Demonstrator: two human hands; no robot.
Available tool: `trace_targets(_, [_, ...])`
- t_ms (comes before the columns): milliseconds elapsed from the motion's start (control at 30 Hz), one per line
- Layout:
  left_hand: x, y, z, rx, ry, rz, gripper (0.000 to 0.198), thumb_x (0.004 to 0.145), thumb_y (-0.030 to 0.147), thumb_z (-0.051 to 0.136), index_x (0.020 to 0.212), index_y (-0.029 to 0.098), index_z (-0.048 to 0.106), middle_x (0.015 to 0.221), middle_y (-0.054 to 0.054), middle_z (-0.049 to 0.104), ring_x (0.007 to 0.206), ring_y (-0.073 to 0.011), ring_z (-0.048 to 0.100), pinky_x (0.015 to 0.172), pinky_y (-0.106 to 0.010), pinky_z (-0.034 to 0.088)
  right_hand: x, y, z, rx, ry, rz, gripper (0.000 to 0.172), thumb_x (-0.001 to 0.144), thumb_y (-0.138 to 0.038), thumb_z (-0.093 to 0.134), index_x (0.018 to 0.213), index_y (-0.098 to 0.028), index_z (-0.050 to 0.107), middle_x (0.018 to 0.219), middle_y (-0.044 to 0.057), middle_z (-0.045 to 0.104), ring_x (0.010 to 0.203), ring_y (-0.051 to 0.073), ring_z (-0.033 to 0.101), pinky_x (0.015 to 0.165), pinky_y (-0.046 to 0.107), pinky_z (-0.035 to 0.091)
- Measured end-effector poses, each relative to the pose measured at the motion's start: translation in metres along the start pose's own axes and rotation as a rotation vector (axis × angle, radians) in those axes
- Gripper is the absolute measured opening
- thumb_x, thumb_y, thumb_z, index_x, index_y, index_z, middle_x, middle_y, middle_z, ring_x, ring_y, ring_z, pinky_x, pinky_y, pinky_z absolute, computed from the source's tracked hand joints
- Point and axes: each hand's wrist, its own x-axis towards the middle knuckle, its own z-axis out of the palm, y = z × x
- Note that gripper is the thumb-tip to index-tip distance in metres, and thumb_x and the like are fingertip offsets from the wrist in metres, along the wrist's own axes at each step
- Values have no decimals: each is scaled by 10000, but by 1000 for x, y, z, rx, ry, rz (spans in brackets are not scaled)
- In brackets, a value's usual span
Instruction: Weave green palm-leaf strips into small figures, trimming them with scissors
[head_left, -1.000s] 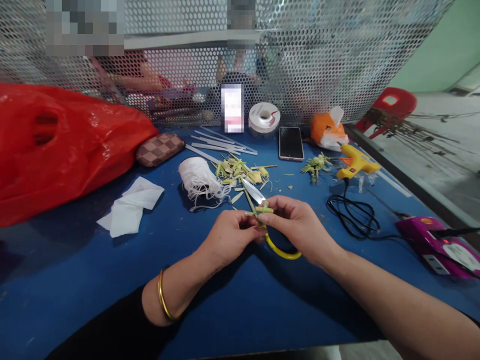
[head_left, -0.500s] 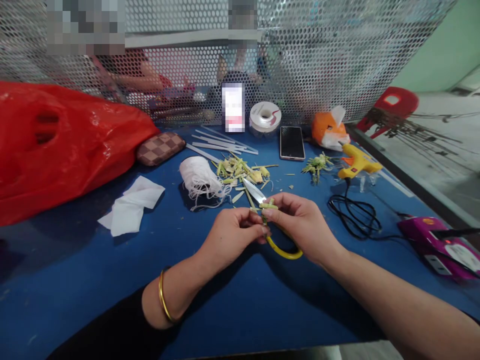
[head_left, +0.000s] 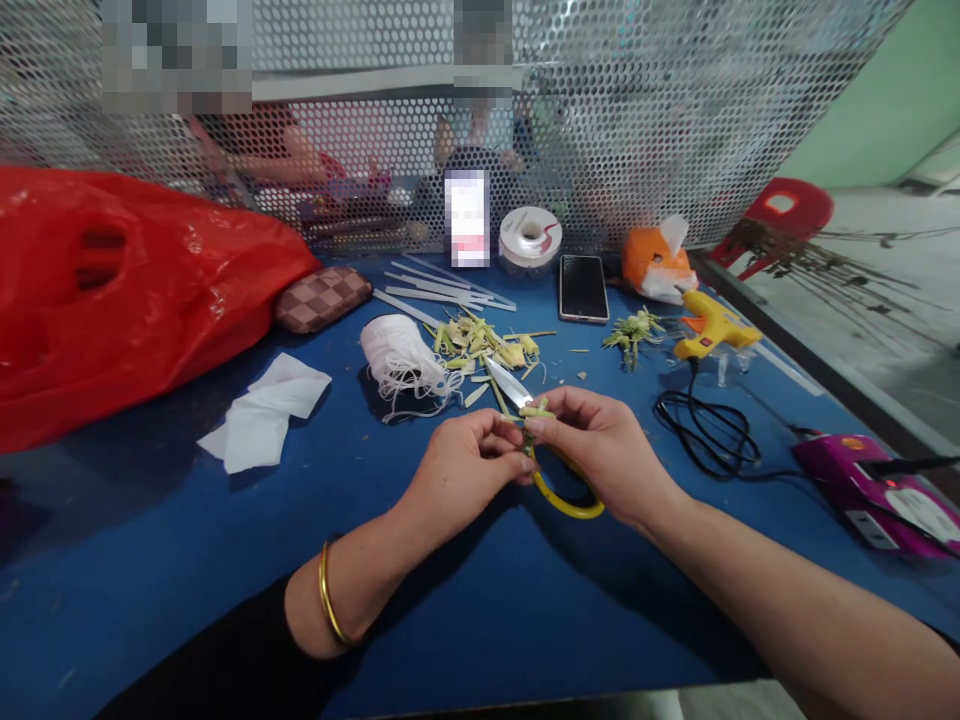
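Between my fingertips is a small piece of pale green plant material [head_left: 537,411], pinched by my right hand [head_left: 581,435]. My left hand [head_left: 472,460] is closed at the fingertips on the lower end of the same plant piece, partly hidden by the fingers. Under both hands lie yellow-handled scissors [head_left: 570,507] on the blue table, blades pointing away. Just beyond the blades is a heap of yellow-green plant scraps [head_left: 480,340]. To its left a roll of white string [head_left: 394,345] lies with loose strands trailing.
White sticks [head_left: 442,288], a ribbon spool [head_left: 530,236] and two phones, one lying flat [head_left: 583,288], line the back. On the right are a yellow glue gun [head_left: 712,325] with its cord and a purple power box [head_left: 862,490]. A red bag [head_left: 150,290] and tissue [head_left: 262,410] are left.
Both hands stay almost in the same place, with the fingers shifting very slightly around the plant piece. The view has tilted a little.
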Motion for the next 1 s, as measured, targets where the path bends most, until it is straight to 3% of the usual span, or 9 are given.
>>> trace_targets(200, [0, -1, -2, 36, 2, 38, 271, 666, 118, 713, 846, 185, 522, 630, 3, 704, 631, -175, 699, 681, -319, 547, 0, -2, 0, 20, 23, -6, 233, 652, -337, 790, 743, -167, 660, 669, -6, 640, 598, 119, 560, 559, 246, 442])
trace_targets(467, [0, -4, 0, 32, -34, -29, 417, 613, 116, 759, 973, 166, 554, 716, -27, 727, 636, -160, 675, 642, -291, 530, 7, -12, -10, 56, 162, -90, 247, 646, -346, 818, 754, -170, 681, 659, -17, 633, 596, 104, 535, 581, 232, 433])
trace_targets(567, [1, 0, -1, -3, 12, 0, 349, 612, 126, 762, 925, 148, 610, 770, -31, 712, 675, -140, 660, 666, -269, 521, 7, -12, -12, 51, 121, -51, 267, 657, -379, 809, 754, -169, 676, 636, -20, 622, 587, 105, 531, 575, 233, 429])
trace_targets(667, [1, 7, -3, -82, 75, 50, 203, 704, 225, 719, 881, 141, 665, 807, -42, 707, 712, -135, 655, 705, -266, 516, 6, -11, -11, 17, 40, -31, 277, 674, -406, 792, 742, -165, 674, 654, -14, 627, 602, 108, 538, 597, 242, 438])
trace_targets(800, [0, 12, -4, -178, 52, 66, 214, 746, 325, 701, 866, 148, 703, 809, -46, 719, 746, -143, 653, 757, -274, 515, 6, -9, -8, -11, -3, -18, 289, 671, -421, 785, 762, -168, 677, 684, -6, 649, 615, 115, 558, 609, 250, 443])
trace_targets(1000, [1, 7, -5, -62, 119, 75, 173, 723, 321, 732, 715, 150, 708, 688, -30, 686, 681, -141, 612, 736, -275, 500, 2, -12, -3, -81, -76, -4, 276, 690, -428, 762, 744, -177, 660, 674, 2, 653, 640, 135, 583, 627, 267, 461])
